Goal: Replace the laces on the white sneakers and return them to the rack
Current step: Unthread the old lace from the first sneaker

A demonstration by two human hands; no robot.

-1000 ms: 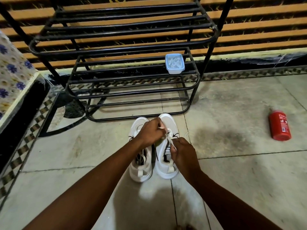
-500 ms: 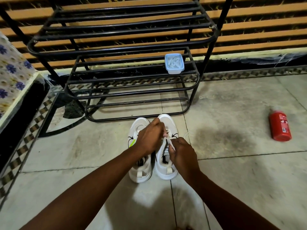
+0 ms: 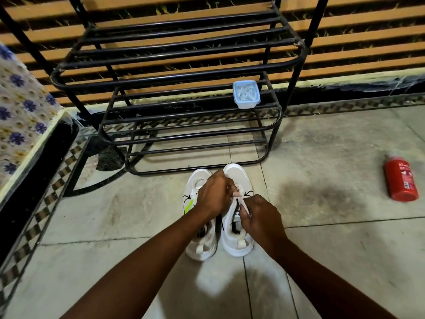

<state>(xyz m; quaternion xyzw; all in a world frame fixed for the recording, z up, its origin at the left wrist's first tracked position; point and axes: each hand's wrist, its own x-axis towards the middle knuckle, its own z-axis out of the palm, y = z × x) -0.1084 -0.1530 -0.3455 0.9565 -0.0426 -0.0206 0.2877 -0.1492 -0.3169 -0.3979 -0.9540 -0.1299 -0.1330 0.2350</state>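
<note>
Lace (image 3: 242, 202) is still being pinched by the left hand (image 3: 213, 196) and right hand (image 3: 261, 221) over one sneaker (image 3: 236, 176), while the tub (image 3: 247, 104) on the rack (image 3: 184, 77) is holding white laces (image 3: 245, 90).

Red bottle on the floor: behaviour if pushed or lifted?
Red bottle lies on its side on the tile floor; round body, so it would likely roll sideways. Looks rigid, probably easy to grip. Opaque, so weight is unclear.

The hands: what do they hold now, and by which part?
Both pinch the white lace over the right-side sneaker: left hand nearer the toe, right hand nearer the heel.
</note>
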